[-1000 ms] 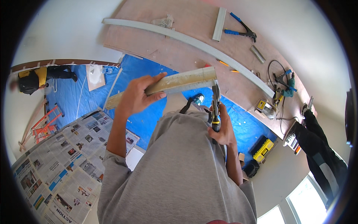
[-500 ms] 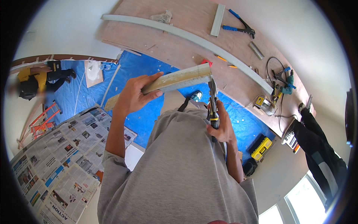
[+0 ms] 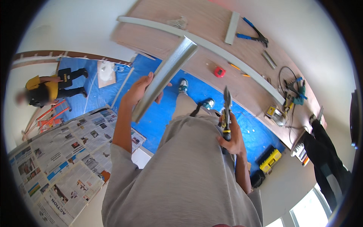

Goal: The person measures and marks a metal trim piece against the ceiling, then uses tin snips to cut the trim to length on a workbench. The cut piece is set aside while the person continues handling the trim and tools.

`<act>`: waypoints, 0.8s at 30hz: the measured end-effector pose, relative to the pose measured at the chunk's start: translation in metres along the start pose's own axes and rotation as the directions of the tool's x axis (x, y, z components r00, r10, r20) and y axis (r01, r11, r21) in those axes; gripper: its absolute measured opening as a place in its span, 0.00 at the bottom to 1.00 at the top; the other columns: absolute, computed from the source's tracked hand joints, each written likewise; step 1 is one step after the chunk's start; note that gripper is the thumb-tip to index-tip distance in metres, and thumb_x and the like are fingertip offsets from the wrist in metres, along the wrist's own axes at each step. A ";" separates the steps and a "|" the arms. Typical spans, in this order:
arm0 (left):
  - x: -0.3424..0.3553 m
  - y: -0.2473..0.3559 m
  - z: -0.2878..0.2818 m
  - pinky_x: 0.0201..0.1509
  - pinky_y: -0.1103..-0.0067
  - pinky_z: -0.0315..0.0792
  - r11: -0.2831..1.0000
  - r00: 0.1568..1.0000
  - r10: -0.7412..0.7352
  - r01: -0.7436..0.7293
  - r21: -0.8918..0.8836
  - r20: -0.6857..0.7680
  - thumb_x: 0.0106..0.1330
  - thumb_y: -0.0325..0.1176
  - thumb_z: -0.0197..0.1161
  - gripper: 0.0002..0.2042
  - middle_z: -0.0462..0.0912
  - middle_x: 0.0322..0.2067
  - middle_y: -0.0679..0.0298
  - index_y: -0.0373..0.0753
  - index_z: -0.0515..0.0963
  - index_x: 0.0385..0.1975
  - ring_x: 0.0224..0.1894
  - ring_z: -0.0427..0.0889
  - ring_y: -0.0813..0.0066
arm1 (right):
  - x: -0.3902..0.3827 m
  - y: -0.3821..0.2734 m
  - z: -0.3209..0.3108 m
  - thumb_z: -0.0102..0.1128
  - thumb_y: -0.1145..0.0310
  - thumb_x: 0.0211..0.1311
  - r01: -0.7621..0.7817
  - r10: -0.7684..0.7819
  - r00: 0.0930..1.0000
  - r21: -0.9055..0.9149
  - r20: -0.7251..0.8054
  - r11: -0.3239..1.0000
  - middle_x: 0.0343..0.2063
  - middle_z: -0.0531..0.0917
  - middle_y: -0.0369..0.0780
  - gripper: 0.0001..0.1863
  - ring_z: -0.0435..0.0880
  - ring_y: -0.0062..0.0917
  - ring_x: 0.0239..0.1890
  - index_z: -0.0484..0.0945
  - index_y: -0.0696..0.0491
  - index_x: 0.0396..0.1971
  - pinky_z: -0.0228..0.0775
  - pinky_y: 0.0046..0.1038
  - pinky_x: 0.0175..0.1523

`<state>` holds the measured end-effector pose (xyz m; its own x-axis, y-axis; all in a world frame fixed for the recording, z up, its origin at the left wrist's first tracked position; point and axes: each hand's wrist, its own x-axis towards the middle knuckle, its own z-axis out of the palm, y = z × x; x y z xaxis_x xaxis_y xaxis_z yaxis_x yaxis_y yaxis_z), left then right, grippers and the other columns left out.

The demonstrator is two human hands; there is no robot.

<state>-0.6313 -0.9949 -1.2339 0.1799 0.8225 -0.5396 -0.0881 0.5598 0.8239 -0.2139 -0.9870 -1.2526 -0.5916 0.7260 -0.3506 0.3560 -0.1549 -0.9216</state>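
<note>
My left hand (image 3: 141,90) is closed around a grey metal channel (image 3: 166,73), which tilts up and away to the right, its far end overlapping the table's near edge in the picture. In my right hand (image 3: 233,136) I grip tin snips (image 3: 227,109) with black-and-yellow handles, blades pointing away from me. The snips are apart from the channel, and their blades look closed. Beyond them, on the wooden table (image 3: 211,72), lie a red tape measure (image 3: 219,72) and a yellow pencil (image 3: 235,66).
A long metal strip (image 3: 211,47) runs along the table, with a blue-handled riveter (image 3: 254,34) and a green drill (image 3: 300,94) farther right. Newspaper covers a surface (image 3: 64,162) at left. Blue sheeting (image 3: 151,130) covers the floor. One person (image 3: 45,85) stands left, another (image 3: 327,162) right.
The channel has come away from the snips and swung from nearly level to steeply tilted. The snips now point straight ahead, and the red tape measure shows fully.
</note>
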 end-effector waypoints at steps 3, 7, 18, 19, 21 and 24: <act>0.001 -0.011 -0.021 0.27 0.63 0.79 0.952 0.973 -0.020 0.090 -0.294 0.231 0.76 0.70 0.37 0.41 0.83 0.25 0.48 0.34 0.79 0.56 0.22 0.84 0.58 | -0.001 0.003 -0.002 0.68 0.65 0.38 0.025 -0.026 1.000 -0.009 -0.013 1.000 0.62 0.75 0.56 0.53 0.71 0.46 0.68 0.60 0.68 0.71 0.56 0.40 0.74; -0.004 -0.033 -0.029 0.17 0.56 0.75 0.721 0.949 0.126 0.111 -0.684 0.287 0.76 0.67 0.39 0.36 0.84 0.29 0.38 0.41 0.79 0.58 0.19 0.83 0.46 | 0.001 0.000 0.001 0.67 0.66 0.38 0.054 -0.053 0.997 0.002 -0.050 0.999 0.59 0.76 0.55 0.52 0.74 0.46 0.65 0.61 0.69 0.69 0.59 0.40 0.73; 0.021 -0.033 -0.022 0.17 0.59 0.77 0.763 0.731 0.454 -0.024 -0.646 0.510 0.69 0.74 0.47 0.46 0.85 0.29 0.41 0.25 0.79 0.51 0.19 0.84 0.48 | -0.002 -0.007 0.015 0.68 0.68 0.38 0.076 -0.081 0.994 -0.063 -0.076 0.995 0.56 0.78 0.54 0.49 0.77 0.47 0.62 0.65 0.65 0.68 0.65 0.39 0.69; 0.020 -0.023 -0.018 0.19 0.61 0.78 0.788 0.706 0.475 -0.076 -0.611 0.525 0.67 0.75 0.50 0.47 0.85 0.29 0.43 0.24 0.79 0.49 0.20 0.85 0.51 | -0.001 -0.007 0.017 0.68 0.68 0.38 0.087 -0.092 0.993 -0.060 -0.074 0.994 0.56 0.78 0.54 0.49 0.77 0.47 0.62 0.65 0.64 0.68 0.65 0.39 0.69; 0.020 0.003 -0.013 0.25 0.64 0.80 0.886 0.840 0.410 -0.276 -0.372 0.355 0.62 0.74 0.58 0.45 0.85 0.28 0.47 0.24 0.80 0.46 0.24 0.86 0.54 | 0.002 -0.006 0.019 0.69 0.67 0.38 0.109 -0.109 0.992 -0.017 -0.068 0.994 0.58 0.77 0.54 0.50 0.76 0.47 0.63 0.64 0.64 0.69 0.64 0.40 0.70; 0.030 0.037 0.004 0.41 0.69 0.81 0.889 0.888 0.457 -0.455 -0.059 0.042 0.63 0.53 0.75 0.28 0.84 0.28 0.56 0.32 0.80 0.46 0.32 0.86 0.65 | 0.007 -0.010 0.021 0.70 0.64 0.39 0.033 -0.028 0.998 0.101 -0.052 0.994 0.61 0.75 0.55 0.51 0.73 0.47 0.67 0.63 0.64 0.69 0.62 0.41 0.71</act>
<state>-0.6253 -0.9499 -1.2188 0.1607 0.9824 -0.0954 -0.2178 0.1295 0.9674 -0.2370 -0.9946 -1.2496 -0.5627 0.7639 -0.3159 0.2619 -0.1978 -0.9446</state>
